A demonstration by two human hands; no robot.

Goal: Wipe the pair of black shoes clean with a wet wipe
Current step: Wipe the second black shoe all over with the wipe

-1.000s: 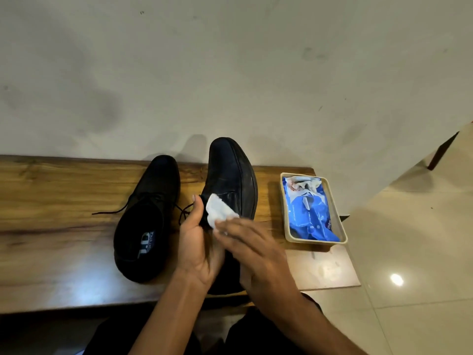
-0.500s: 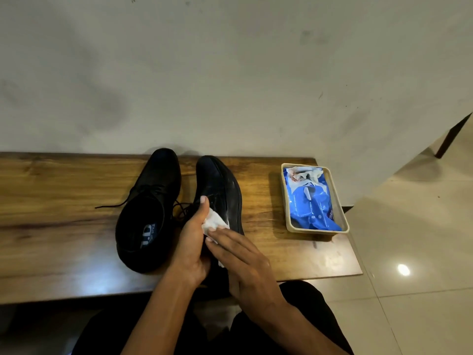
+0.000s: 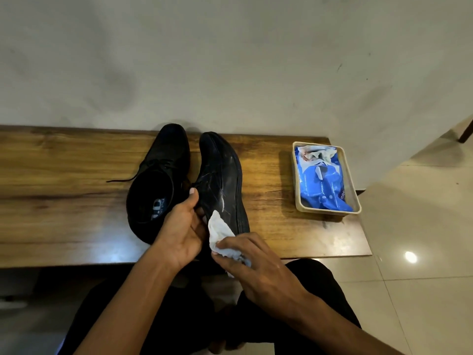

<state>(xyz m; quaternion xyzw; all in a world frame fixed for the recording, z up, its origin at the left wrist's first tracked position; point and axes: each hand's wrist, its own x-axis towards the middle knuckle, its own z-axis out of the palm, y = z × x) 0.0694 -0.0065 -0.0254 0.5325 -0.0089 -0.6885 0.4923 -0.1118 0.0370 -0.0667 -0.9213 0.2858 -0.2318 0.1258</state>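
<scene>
One wipes pack in tray

The black leather shoe in my left grip looks smooth, faintly glossy, streaked wet; its black matt mate sits dull beside it. My crumpled white wet wipe is soft cloth. The brown wooden bench shines, varnished; the blue plastic wipes packet is glossy in a beige plastic tray.

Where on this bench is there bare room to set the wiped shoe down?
Bare wood lies between the held shoe and the tray, and along the bench left of the other shoe. It is crowded between the shoes, where the left hand grips.
</scene>
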